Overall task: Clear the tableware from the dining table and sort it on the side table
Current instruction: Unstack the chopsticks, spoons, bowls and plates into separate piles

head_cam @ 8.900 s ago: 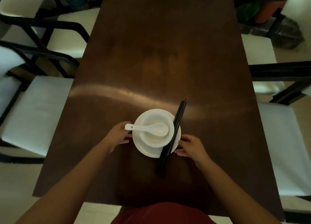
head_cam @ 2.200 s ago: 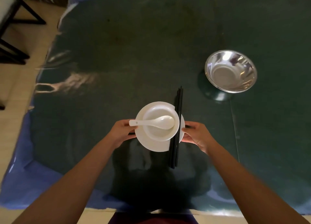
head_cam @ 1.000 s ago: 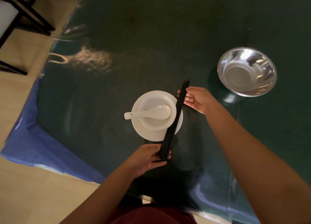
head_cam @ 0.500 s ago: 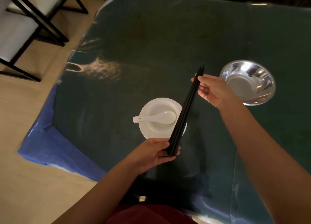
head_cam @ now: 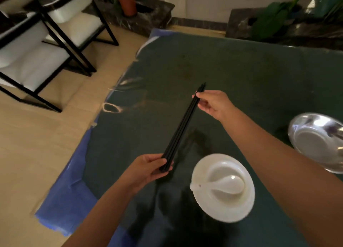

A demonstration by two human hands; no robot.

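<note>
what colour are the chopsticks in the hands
Black, plain with no pattern. The chopsticks show best in the head view, the only one.

Both forearms were bare to the frame edge, no sleeves, and the left hand (head_cam: 146, 169) and right hand (head_cam: 213, 102) wore nothing

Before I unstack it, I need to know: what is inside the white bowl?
A white spoon lies in the white bowl, its handle over the rim. The bowl sits on a white plate. Anything under the spoon is hidden.
</note>
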